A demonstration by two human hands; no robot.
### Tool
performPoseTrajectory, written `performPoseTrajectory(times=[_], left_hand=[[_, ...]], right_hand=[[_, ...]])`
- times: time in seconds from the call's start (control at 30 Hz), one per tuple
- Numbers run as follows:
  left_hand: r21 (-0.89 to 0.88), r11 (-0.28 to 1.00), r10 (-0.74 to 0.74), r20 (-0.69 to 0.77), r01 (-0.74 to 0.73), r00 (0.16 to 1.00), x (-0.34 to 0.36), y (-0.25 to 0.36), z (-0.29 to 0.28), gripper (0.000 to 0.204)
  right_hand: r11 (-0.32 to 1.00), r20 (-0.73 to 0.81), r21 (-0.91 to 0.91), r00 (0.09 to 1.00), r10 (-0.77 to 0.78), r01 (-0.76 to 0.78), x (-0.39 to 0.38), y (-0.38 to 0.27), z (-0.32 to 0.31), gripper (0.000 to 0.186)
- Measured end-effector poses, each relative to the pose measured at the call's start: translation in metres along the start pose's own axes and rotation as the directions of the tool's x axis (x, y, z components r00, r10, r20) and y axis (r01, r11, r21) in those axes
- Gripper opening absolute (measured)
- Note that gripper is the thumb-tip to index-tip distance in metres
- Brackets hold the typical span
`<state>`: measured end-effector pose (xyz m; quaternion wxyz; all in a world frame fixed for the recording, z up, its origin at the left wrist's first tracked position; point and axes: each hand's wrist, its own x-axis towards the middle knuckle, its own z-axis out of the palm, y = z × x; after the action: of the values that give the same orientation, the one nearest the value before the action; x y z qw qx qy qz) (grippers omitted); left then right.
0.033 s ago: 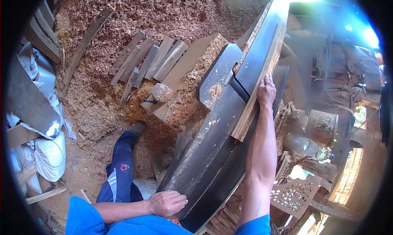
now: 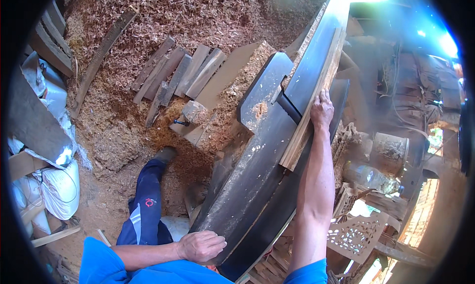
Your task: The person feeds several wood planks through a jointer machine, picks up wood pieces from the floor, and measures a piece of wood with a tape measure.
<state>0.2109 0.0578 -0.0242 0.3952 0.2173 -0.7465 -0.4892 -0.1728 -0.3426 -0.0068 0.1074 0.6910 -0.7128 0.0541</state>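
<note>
Person's L hand (image 2: 202,246) at near end of dark tabletop (image 2: 242,195): fingers loosely curled, can't tell if holding anything. Wood plank (image 2: 298,144) lies lengthwise further up tabletop; R hand (image 2: 322,108) on its edge, fingers close tog., grip unclear. Offcuts (image 2: 193,70) off to L, shavings pile (image 2: 208,12) bhd.

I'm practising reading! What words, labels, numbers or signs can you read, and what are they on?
No words or numbers are readable.
Dark blue trouser leg: a small red emblem; any lettering on it is too small to read.
Clear plastic bottle: any print is too blurred to read.
</note>
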Motion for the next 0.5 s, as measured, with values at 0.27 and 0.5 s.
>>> performPoseTrajectory(times=[0.27,0.5], left_hand=[[-0.005,1.000,0.013,-0.039,-0.013,0.999,0.008,0.000,-0.005,0.024],[0.021,1.000,-0.013,0.031,0.013,0.999,0.002,0.000,-0.004,0.027]], right_hand=[[1.000,0.026,-0.005,0.999,0.020,-0.020,0.017,-0.003,0.008,0.042],[0.999,0.004,0.004,0.999,0.041,-0.041,0.035,0.010,0.016,0.043]])
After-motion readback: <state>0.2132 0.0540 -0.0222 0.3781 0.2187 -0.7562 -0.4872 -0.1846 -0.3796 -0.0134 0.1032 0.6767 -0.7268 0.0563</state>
